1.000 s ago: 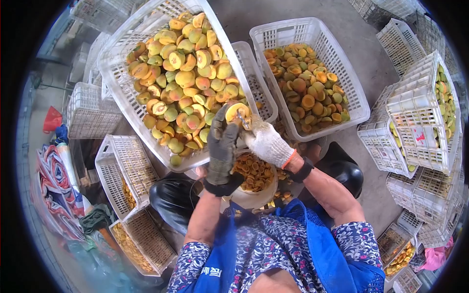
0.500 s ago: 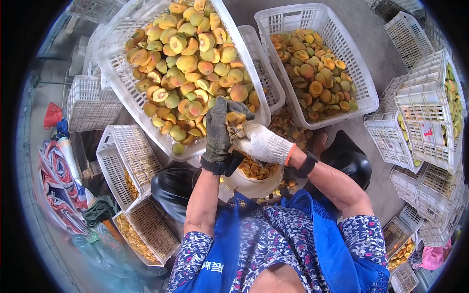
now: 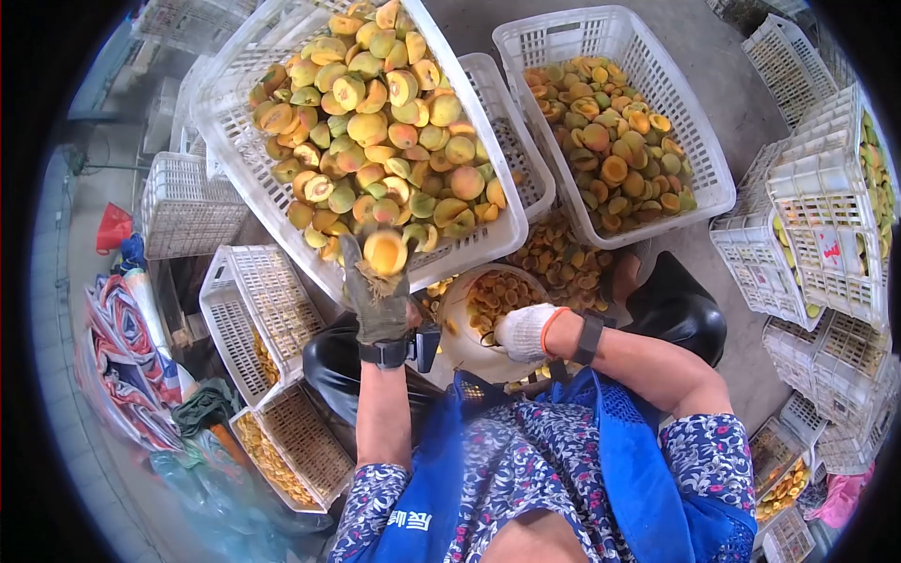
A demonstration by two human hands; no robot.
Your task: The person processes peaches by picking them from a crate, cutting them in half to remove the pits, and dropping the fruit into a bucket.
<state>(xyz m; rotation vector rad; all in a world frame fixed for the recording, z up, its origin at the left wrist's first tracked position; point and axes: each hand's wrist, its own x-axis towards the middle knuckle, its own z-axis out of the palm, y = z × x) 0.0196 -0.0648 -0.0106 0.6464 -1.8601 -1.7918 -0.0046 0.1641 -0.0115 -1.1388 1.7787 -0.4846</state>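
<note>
My left hand (image 3: 377,305), in a dark, worn glove, holds a yellow peach half (image 3: 385,253) with its cut face up, near the lower edge of the big white crate (image 3: 310,272). That crate is heaped with halved and cut peaches (image 3: 375,131). My right hand (image 3: 526,331), in a white knit glove with an orange cuff, is closed over the rim of a pale bucket (image 3: 460,349). A thin dark curved tool (image 3: 487,339) pokes out from its fingers; most of it is hidden. Inside the bucket lie orange-brown peach pieces (image 3: 502,296).
Another white crate (image 3: 699,202) of peach halves stands at the upper right. Brownish fruit pieces (image 3: 563,258) lie on the floor beyond the bucket. Stacked crates (image 3: 817,225) line the right side. Tilted crates (image 3: 282,310) and plastic sacks (image 3: 131,366) are at left.
My hands were together over the crate edge, working at a fruit. They have parted: the left moved left and down with the peach half, the right down to the bucket.
</note>
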